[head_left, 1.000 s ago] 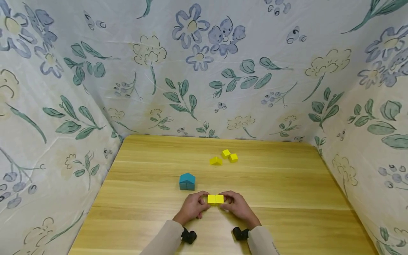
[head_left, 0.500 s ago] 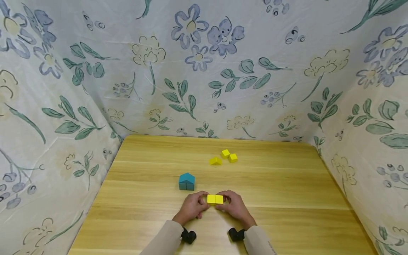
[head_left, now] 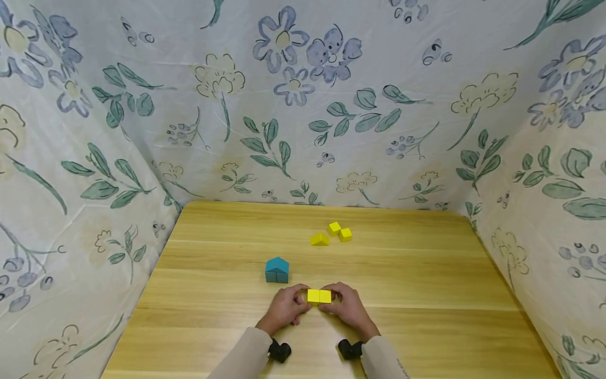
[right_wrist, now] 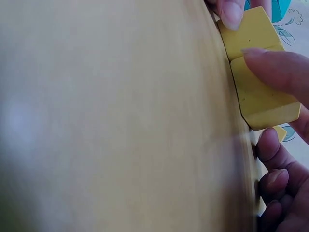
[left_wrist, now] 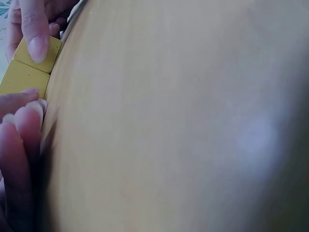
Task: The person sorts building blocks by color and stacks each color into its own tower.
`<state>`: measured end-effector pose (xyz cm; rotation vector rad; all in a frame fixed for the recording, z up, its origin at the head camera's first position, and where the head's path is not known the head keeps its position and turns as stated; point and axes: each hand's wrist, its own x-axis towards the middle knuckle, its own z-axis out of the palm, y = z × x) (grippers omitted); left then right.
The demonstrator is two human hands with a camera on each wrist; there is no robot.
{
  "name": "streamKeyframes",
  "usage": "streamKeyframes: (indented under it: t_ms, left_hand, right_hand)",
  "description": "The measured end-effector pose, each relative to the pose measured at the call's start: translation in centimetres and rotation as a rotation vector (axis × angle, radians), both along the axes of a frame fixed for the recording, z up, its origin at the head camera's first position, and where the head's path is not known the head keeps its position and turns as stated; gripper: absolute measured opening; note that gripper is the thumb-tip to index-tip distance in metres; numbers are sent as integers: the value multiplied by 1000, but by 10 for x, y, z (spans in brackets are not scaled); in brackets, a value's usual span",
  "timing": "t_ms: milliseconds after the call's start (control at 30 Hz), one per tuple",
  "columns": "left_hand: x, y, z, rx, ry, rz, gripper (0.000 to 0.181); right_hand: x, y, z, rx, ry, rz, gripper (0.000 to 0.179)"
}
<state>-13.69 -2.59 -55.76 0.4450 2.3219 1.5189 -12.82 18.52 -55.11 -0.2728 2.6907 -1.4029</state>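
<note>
Two yellow cubes sit side by side on the table, faces touching. My left hand [head_left: 284, 307] pinches the left yellow cube [head_left: 313, 296] between thumb and fingers. On the other side, my right hand [head_left: 349, 306] pinches the right yellow cube [head_left: 325, 296], its thumb lying across the near face in the right wrist view. That view also shows a thin seam between the left cube [right_wrist: 248, 31] and the right cube [right_wrist: 263, 99]. The hands partly cover the outer sides of both cubes.
Beyond my left hand stands a small blue block house [head_left: 276, 270] with a triangular roof. Farther back lie a yellow triangular block [head_left: 320, 240] and two loose yellow cubes, one left [head_left: 334, 228] and one right [head_left: 346, 235]. Floral cloth [head_left: 284, 131] encloses the wooden table [head_left: 426, 273].
My right hand has shifted slightly left, its thumb coming farther across the right cube's near face. The left hand and the cubes look almost unmoved.
</note>
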Motion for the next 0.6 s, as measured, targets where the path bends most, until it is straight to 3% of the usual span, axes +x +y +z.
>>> streamKeyframes:
  t_ms: [367,600]
  left_hand:
    - [-1,0,0,-4,11,-1,40]
    - [-1,-1,-1,-4,14,-3,40]
  right_hand:
    - [1,1,-4,-21,35,-14,34]
    - [2,3,-3,-57,-35,-1,45]
